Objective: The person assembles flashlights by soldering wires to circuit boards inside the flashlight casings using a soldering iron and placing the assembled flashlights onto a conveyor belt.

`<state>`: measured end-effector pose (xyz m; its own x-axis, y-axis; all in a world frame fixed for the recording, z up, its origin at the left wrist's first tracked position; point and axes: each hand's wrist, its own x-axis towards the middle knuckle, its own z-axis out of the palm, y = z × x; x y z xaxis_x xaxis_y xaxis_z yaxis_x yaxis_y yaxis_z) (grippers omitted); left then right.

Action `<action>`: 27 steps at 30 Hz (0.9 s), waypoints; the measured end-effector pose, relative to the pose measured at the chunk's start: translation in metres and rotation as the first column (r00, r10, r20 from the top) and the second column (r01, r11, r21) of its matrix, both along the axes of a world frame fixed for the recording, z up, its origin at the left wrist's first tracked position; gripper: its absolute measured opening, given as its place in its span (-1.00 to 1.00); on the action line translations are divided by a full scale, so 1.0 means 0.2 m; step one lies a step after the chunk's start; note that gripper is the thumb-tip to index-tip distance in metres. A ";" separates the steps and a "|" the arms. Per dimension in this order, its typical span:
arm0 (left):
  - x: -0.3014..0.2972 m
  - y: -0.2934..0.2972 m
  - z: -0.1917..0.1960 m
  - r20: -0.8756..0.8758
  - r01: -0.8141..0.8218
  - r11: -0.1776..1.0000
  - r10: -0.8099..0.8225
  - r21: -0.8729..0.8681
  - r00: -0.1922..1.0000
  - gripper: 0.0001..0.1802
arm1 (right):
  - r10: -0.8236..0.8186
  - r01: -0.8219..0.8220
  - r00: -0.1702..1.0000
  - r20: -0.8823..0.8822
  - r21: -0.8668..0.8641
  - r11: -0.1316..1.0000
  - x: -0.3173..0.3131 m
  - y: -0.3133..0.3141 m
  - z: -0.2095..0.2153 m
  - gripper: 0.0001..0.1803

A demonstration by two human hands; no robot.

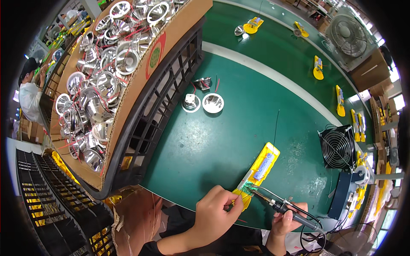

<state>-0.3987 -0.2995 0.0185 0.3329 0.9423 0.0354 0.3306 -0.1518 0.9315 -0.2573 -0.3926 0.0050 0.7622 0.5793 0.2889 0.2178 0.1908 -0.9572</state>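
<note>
A yellow plastic housing (pixel 269 153) lies at a slant on the green tabletop, with a blue battery-like cylinder (pixel 264 166) and a green circuit board (pixel 247 187) inside. My left hand (pixel 215 213) is closed in a pinch at the housing's lower left edge; whatever is between the fingertips is hidden. Gripped in my right hand (pixel 285 221) is a soldering iron (pixel 294 214) with a thin metal feed tube (pixel 269 190) alongside. Its tip reaches the circuit board. A thin dark wire (pixel 276 121) sticks up past the housing's far end.
Left, a cardboard box (pixel 147 70) of shiny reflector cups sits in a black crate (pixel 160 94). Loose reflector cups (pixel 212 103) lie beside it. At right stand a black fan (pixel 337 147) and a dark blue box (pixel 341 194). More yellow housings (pixel 318 68) line the far green belt (pixel 282 51).
</note>
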 end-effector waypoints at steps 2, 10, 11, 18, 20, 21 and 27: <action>0.00 0.01 0.00 -0.014 0.006 1.000 -0.006 -0.013 1.000 -0.90 | -0.008 0.009 1.000 0.017 -0.050 0.999 0.00 0.00 -0.01 -0.65; 0.00 0.01 0.01 -0.100 0.064 0.997 -0.067 -0.038 0.993 -0.90 | -0.016 0.013 0.997 -0.069 -0.041 0.999 0.01 -0.02 -0.02 -0.53; 0.00 0.01 0.02 -0.100 0.051 0.998 -0.053 -0.020 0.994 -0.90 | -0.014 0.011 0.997 -0.079 -0.037 0.999 0.01 -0.02 -0.02 -0.53; 0.00 0.00 0.02 -0.117 0.050 0.999 -0.052 -0.016 0.992 -0.92 | -0.021 0.015 0.997 -0.081 -0.077 0.997 0.00 -0.01 0.00 -0.53; 0.00 0.00 0.01 -0.110 0.052 0.999 -0.052 -0.010 0.993 -0.92 | -0.029 0.022 0.997 -0.078 -0.088 0.996 0.00 -0.01 0.00 -0.53; 0.00 0.00 0.01 -0.112 0.051 0.999 -0.051 -0.006 0.992 -0.92 | -0.027 0.019 0.996 -0.081 -0.089 0.996 0.00 -0.01 0.00 -0.53; 0.01 0.00 0.01 -0.125 0.048 0.999 -0.048 0.000 0.991 -0.92 | -0.023 0.014 0.995 -0.096 -0.091 0.996 0.01 -0.02 -0.01 -0.53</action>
<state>-0.3972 -0.2998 0.0209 0.3798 0.9251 -0.0064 0.4365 -0.1731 0.8829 -0.2562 -0.3960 0.0033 0.7949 0.5851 0.1604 0.1261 0.0993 -0.9870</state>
